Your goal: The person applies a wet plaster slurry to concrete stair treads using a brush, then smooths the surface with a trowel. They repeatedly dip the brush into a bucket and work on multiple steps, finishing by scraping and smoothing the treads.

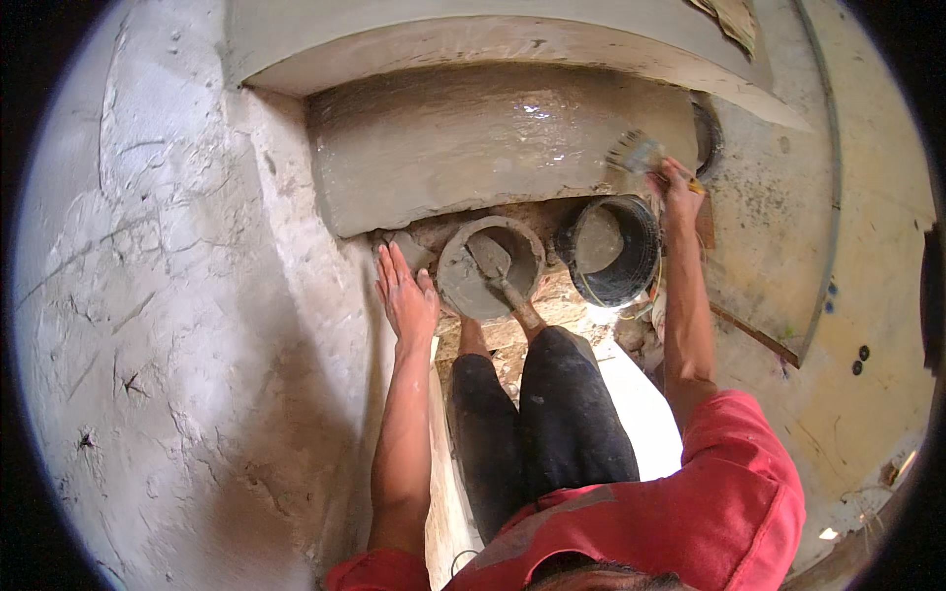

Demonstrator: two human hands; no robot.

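Observation:
My right hand grips the handle of a wide flat brush. Its bristles are over the right end of a wet grey plaster surface, apparently against it. My left hand holds nothing. Its fingers are stretched out near the surface's lower left corner, beside a grey flat piece whose kind I cannot make out. Between my hands stands a round tub of grey mortar, with a trowel resting in it. To its right is a black bucket with grey material inside.
A rough plastered wall rises along the left. Beyond the wet surface a raised ledge curves across. Another dark round rim shows behind the brush. At right, a thin strip lies by the yellowish surface.

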